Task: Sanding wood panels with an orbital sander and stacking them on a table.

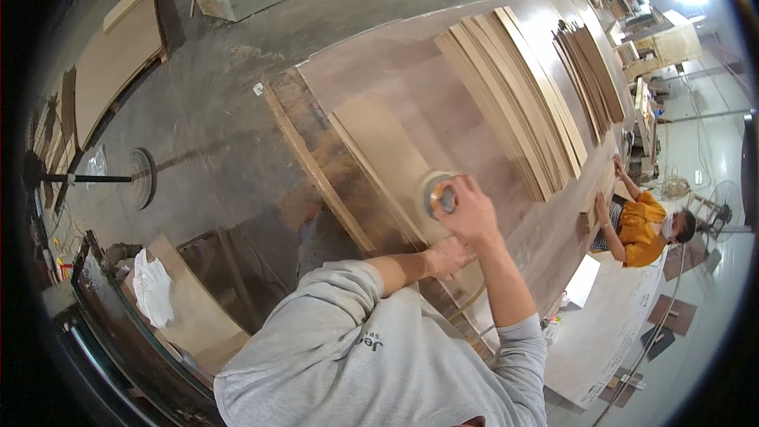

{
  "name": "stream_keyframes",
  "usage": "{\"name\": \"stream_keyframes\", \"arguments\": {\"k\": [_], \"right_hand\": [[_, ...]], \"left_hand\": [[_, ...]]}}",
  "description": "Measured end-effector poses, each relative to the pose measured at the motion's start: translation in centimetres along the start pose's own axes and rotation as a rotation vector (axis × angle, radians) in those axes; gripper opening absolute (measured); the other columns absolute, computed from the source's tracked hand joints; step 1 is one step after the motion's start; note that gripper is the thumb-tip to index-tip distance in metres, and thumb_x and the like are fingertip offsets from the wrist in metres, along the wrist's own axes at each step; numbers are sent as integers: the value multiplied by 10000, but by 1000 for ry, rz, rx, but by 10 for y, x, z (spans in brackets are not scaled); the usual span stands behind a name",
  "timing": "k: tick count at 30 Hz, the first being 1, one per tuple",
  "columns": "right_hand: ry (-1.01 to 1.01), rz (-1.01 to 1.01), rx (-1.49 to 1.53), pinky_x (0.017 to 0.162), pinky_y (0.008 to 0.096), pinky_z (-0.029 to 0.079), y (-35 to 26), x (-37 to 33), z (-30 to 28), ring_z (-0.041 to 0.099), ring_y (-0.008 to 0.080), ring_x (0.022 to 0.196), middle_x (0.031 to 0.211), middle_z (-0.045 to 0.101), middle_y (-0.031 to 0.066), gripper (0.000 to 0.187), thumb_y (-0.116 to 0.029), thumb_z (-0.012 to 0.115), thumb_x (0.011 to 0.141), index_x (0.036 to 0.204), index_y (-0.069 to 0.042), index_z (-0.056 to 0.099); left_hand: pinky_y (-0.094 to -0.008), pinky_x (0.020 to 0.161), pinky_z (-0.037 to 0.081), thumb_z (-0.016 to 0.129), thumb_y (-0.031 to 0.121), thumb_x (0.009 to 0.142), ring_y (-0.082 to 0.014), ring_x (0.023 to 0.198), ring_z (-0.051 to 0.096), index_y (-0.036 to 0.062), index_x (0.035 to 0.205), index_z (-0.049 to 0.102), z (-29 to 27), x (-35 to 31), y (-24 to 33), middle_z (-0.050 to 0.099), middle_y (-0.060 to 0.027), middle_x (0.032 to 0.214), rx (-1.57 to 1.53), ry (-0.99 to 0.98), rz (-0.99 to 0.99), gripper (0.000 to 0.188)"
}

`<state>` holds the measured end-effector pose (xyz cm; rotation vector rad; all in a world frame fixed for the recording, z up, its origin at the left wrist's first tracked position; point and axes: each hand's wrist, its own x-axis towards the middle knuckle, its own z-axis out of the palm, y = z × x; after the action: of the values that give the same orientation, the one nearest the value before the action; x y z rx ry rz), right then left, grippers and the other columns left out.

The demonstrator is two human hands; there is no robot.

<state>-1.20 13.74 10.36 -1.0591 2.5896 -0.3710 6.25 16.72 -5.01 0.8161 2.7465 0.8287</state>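
Observation:
My right hand (470, 209) is wrapped over the top of a round sander (437, 194), which has a grey disc and an orange-brown part. The sander lies flat on a pale wooden board (375, 146), near the board's end closest to me. Close behind it, my left hand (448, 258) is closed beside my right wrist; what its fingers hold is hidden. A thin yellowish hose (472, 299) curves away below that hand. The board rests along the left edge of a large worktable (364, 71).
A stack of long wooden strips (514, 103) lies right of the board, with darker strips (589, 75) beyond. At the right, a person in an orange top (639, 229) has both hands at the table. A wooden rail (316, 166) runs along the table's left side. A round-based stand (141, 179) is on the floor.

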Motion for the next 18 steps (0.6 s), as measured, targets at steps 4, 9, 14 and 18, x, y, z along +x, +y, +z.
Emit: {"name": "stream_keyframes", "arguments": {"k": [4,9,14,18], "right_hand": [[-162,-50,-56,802,462,576,-23,11,22,681,366,1018,1213,648,102,376,-251,758,790,1133,-141,651],[-101,-64,-66,804,464,575,-34,21,29,684,367,1005,1211,651,100,360,-265,750,812,1132,-138,645],[-99,-52,-20,799,473,570,-55,50,43,686,379,974,1194,652,102,350,-278,745,831,1128,-125,643],[-79,-156,47,792,488,566,-86,63,52,679,391,957,1213,636,113,371,-285,738,839,1153,-123,624]], "left_hand": [[-493,1220,270,734,534,791,-256,1461,418,119,1491,508,16,9,-4,497,-97,1545,-190,-292,-49,845],[-445,1230,260,690,535,836,-219,1466,411,135,1440,570,28,4,1,498,-35,1555,-53,-110,-8,734],[-444,1246,233,632,518,893,-224,1509,337,124,1509,481,56,15,-4,403,-46,1623,87,-75,30,747],[-533,1278,189,477,395,951,-419,1517,278,18,1545,360,119,43,-8,301,-229,1640,-43,524,-47,713]]}}
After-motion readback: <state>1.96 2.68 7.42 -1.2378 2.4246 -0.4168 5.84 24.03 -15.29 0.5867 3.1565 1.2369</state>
